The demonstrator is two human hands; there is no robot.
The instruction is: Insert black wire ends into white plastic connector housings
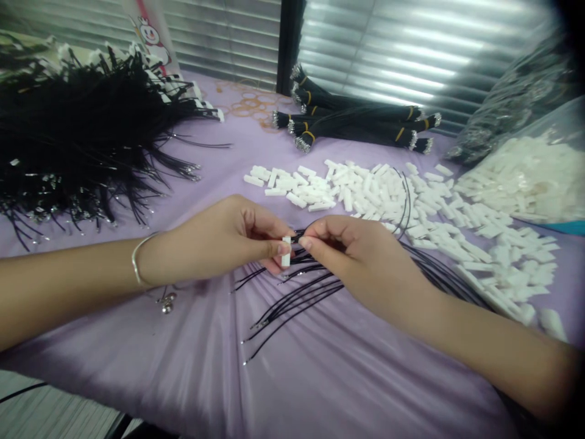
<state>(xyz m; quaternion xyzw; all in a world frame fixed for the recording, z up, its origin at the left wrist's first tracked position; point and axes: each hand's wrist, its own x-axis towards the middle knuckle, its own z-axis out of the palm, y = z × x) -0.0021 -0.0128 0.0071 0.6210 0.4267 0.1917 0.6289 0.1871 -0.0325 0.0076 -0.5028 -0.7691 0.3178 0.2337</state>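
My left hand (228, 244) pinches a small white plastic connector housing (286, 251) between thumb and fingers, near the middle of the view. Close against it, my right hand (361, 250) pinches the end of a black wire (298, 235), whose tip is at the housing; whether it sits inside I cannot tell. Under my right hand, several loose black wires (297, 299) with metal terminals at their ends fan out across the cloth. Their other lengths run back beneath my right wrist.
White housings (375, 189) lie scattered beyond my right hand. Bundled black wires (356, 119) with yellow ties rest near the window blinds (388, 42). A large heap of black wires (82, 128) covers the left. Plastic bags (530, 171) stand at right on the purple cloth (183, 372).
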